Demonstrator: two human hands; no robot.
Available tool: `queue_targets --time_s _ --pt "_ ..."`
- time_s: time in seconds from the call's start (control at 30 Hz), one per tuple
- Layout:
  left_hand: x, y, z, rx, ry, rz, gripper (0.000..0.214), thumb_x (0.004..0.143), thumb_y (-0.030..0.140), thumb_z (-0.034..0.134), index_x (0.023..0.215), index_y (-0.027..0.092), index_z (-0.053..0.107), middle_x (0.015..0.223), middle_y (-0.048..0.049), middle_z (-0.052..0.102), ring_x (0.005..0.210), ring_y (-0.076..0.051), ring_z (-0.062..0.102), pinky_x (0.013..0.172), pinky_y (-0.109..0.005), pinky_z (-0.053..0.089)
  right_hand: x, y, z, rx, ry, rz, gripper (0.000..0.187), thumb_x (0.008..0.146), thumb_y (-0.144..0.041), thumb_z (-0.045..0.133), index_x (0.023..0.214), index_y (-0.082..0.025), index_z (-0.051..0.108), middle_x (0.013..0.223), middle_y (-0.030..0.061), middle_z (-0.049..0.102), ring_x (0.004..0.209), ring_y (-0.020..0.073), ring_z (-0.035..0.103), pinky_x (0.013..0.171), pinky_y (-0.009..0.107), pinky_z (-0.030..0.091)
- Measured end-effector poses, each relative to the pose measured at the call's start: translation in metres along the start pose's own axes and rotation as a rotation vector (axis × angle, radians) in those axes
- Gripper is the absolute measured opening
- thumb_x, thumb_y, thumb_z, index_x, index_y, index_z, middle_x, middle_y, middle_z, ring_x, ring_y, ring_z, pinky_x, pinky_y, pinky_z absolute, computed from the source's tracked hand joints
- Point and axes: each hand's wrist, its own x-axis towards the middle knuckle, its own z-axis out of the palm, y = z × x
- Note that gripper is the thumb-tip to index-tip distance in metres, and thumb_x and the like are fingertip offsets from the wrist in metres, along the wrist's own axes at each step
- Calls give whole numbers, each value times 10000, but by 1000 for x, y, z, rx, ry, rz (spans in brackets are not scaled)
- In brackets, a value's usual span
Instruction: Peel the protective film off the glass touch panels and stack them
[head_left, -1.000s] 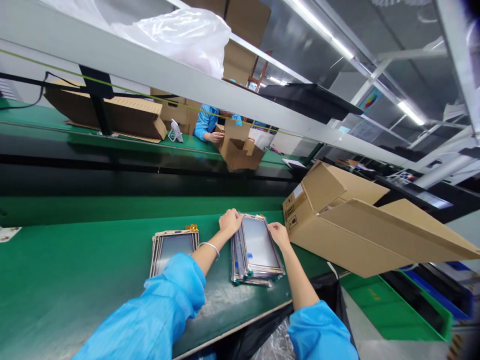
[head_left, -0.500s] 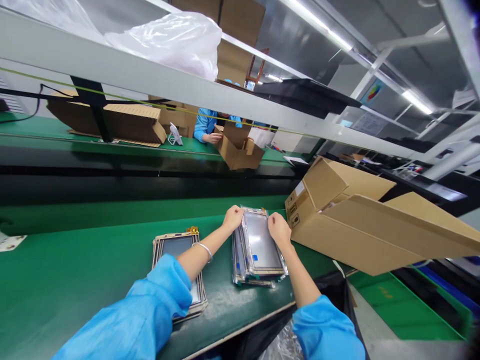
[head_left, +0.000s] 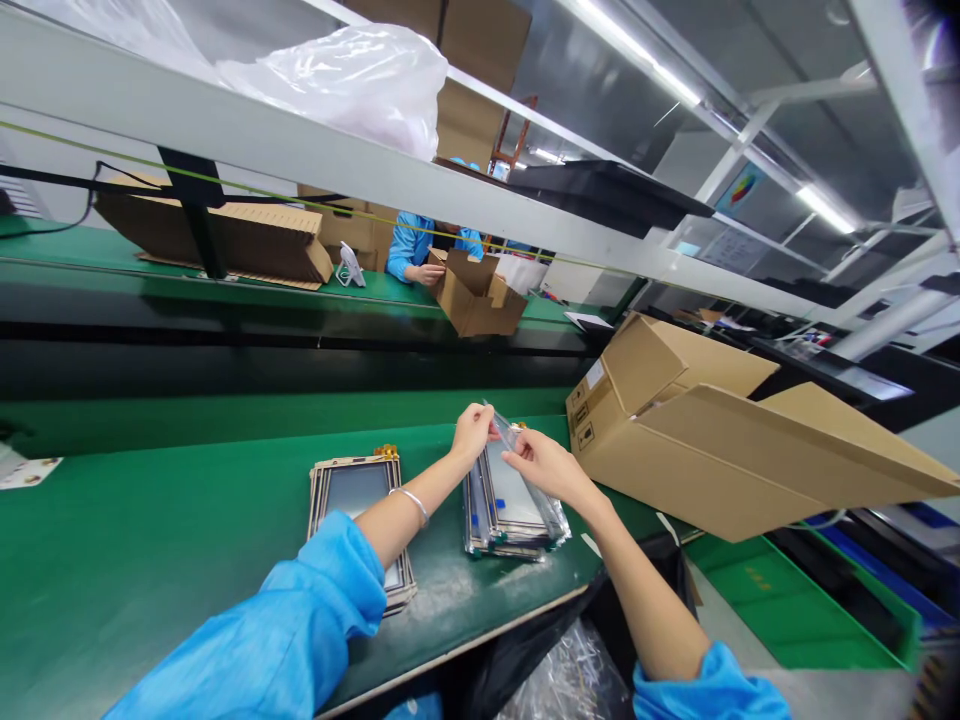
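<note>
While the person at the near bench leans both bare arms over it, the left hand (head_left: pixel 472 432) is pinched narrow at the upper end of a thin, glossy piece of clear plastic film (head_left: pixel 545 502), holding it between thumb and fingertips. From where I stand, that film slants down toward the right across a stack of flat rectangular panels with grey screens and pale frames (head_left: pixel 507 492); whether it has a panel inside, I can't make out. The right hand (head_left: pixel 551 466) is curled with its fingertips close together at the film's right side, though I cannot tell if they actually grip it. That stack sits on the smooth green worktop (head_left: pixel 187 550), near its front edge, its pieces slightly out of line and showing small blue tabs. To its left, apart from it, lies a second stack of similar framed panels with orange connector strips at the top (head_left: pixel 358 488), partly covered by the left forearm, which wears a silvery bangle (head_left: pixel 412 502). A big brown cardboard carton with raised flaps (head_left: pixel 652 465) stands just to the right. Below the bench edge, crumpled clear plastic (head_left: pixel 566 675) lies in a black liner (head_left: pixel 517 640). Across the way, a blue-sleeved co-worker (head_left: pixel 411 248) handles a small, open brown box (head_left: pixel 480 305).
</note>
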Motion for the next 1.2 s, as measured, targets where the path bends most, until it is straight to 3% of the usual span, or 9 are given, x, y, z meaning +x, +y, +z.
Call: queue_targets --time_s 0.23,0.6,0.77,0.93,1.2 --pt "0 -1 0 -43 15 9 293 909 328 551 1138 146 569 1093 -79 612 895 -187 624 759 -376 540 9 -14 -9 -143 -60 -25 252 917 -306 410 700 -203 487 775 24 605 700 155 537 571 237 295" --pt "2 -4 -1 -64 39 -48 301 911 328 546 1158 158 563 1138 -87 599 937 -199 615 794 -395 532 6 -30 -5 -292 -84 24 115 833 -155 462 805 -185 569 898 111 652 794 236 615 665 300 364" --pt "-12 -2 -4 -82 -61 -106 296 914 344 539 1135 149 569 1086 -79 613 882 -182 624 749 -368 541 12 -16 -6 -127 -101 -40 163 841 -191 420 712 -199 519 762 42 613 709 182 569 649 268 369" --pt "-33 -8 -1 -77 -212 -187 282 913 352 540 1094 140 584 1023 -67 629 823 -165 628 710 -344 544 21 -5 -7 152 -182 -146 253 851 -287 364 621 -204 426 598 -25 480 591 122 459 583 223 380" --pt "-37 -10 2 -74 -185 -134 263 913 328 543 1097 144 582 1034 -67 625 832 -165 626 716 -343 543 29 9 0 438 -225 -108 181 762 -295 395 601 -211 402 519 -54 405 485 90 403 487 196 354"
